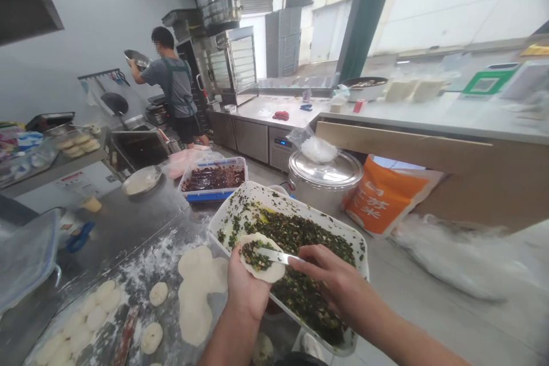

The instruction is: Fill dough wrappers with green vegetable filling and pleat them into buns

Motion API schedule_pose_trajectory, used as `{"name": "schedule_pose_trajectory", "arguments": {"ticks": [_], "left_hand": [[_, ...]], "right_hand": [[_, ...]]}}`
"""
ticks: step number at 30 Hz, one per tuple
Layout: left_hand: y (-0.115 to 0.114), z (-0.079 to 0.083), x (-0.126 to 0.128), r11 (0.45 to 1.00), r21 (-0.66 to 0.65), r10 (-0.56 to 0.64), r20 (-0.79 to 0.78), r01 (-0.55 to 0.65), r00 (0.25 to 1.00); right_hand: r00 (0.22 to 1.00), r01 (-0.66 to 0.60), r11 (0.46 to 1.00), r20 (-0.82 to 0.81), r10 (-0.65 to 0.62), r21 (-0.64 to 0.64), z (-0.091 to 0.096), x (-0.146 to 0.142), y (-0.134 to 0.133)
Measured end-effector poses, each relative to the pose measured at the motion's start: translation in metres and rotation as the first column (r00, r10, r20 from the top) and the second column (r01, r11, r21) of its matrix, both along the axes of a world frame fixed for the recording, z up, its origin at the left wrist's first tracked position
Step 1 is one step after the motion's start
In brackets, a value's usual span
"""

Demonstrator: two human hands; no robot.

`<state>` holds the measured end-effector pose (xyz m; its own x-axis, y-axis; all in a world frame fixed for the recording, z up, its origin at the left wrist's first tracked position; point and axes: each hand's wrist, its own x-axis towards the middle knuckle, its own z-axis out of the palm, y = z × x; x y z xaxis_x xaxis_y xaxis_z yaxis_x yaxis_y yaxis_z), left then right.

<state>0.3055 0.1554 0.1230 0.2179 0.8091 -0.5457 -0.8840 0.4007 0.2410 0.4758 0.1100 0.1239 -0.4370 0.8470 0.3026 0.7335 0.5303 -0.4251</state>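
On my left hand [246, 291] lies a round dough wrapper [274, 272], cupped in the palm with the fingers underneath. A mound of chopped green filling [253, 257] sits in its middle. My right hand [328, 271] grips a flat metal spatula [274, 254], its blade lying on the filling. Below both hands is a white tub [362, 251] of the same dark green filling. Left of it, several flat dough rounds [195, 291] overlap on the floured steel table [141, 266]. Two small dough pieces [159, 293] rest near a rolling pin [126, 334].
More dough balls [81, 320] sit at the lower left. Behind the tub stand a box of dark red paste [214, 177], a lidded steel pot [326, 174] and an orange bag [381, 197]. A co-worker [174, 83] holds a metal bowl [137, 59] at the back left.
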Motion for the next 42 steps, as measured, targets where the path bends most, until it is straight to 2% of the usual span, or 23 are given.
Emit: {"name": "schedule_pose_trajectory", "arguments": {"ticks": [3,8,11,16,19,21,23,26,29,31,34,37,39,42], "left_hand": [[-0.001,0.001,0.002,0.999,0.012,0.039,-0.04,-0.038,0.998],[-0.003,0.004,0.004,0.998,0.057,0.009,-0.006,-0.008,1.0],[-0.004,0.003,0.003,0.999,0.052,0.013,-0.039,-0.011,0.999],[-0.007,0.0,0.005,0.999,0.026,-0.042,-0.045,0.043,0.998],[-0.006,0.0,0.001,1.0,0.025,-0.017,-0.075,0.019,0.997],[-0.004,0.0,-0.004,1.0,0.031,0.01,-0.132,-0.006,0.991],[-0.004,-0.001,-0.008,0.999,0.034,-0.012,-0.169,0.018,0.986],[-0.008,0.0,-0.008,0.996,0.028,-0.079,-0.196,0.086,0.977],[-0.015,0.004,-0.006,0.986,0.033,-0.154,-0.229,0.165,0.961],[-0.02,0.008,-0.005,0.97,0.067,-0.214,-0.231,0.235,0.949],[-0.026,0.012,-0.004,0.935,0.145,-0.288,-0.218,0.323,0.932],[-0.031,0.012,-0.001,0.915,0.18,-0.308,-0.26,0.36,0.915],[-0.034,0.011,0.002,0.905,0.199,-0.308,-0.303,0.376,0.902],[-0.035,0.01,0.003,0.889,0.214,-0.318,-0.345,0.404,0.883]], "right_hand": [[1.0,0.008,1.0,-0.014,-0.009,-0.025,0.008,0.003,-0.001],[1.0,-0.01,0.998,0.014,0.009,0.055,0.003,-0.007,-0.008],[0.999,-0.001,1.0,0.054,0.0,0.008,0.006,-0.007,-0.008],[1.0,0.01,1.0,-0.004,-0.01,0.003,0.018,-0.007,-0.004],[0.999,0.045,0.998,-0.004,-0.046,-0.038,0.024,0.007,-0.002],[0.989,0.135,0.989,0.064,-0.131,-0.058,0.025,0.027,0.001],[0.961,0.207,0.977,0.201,-0.192,-0.056,0.023,0.048,0.005],[0.902,0.208,0.977,0.394,-0.175,-0.042,0.012,0.065,0.01],[0.876,0.164,0.983,0.47,-0.108,-0.079,0.006,0.059,0.013],[0.921,0.104,0.983,0.388,-0.038,-0.151,0.011,0.047,0.014],[0.999,0.015,0.968,0.036,-0.006,-0.251,0.026,0.023,0.019],[0.961,-0.034,0.95,-0.271,-0.054,-0.311,0.034,0.003,0.027],[0.938,-0.096,0.937,-0.347,-0.028,-0.336,0.033,-0.006,0.033],[0.936,-0.143,0.936,-0.352,0.021,-0.323,0.029,-0.012,0.037]]}}
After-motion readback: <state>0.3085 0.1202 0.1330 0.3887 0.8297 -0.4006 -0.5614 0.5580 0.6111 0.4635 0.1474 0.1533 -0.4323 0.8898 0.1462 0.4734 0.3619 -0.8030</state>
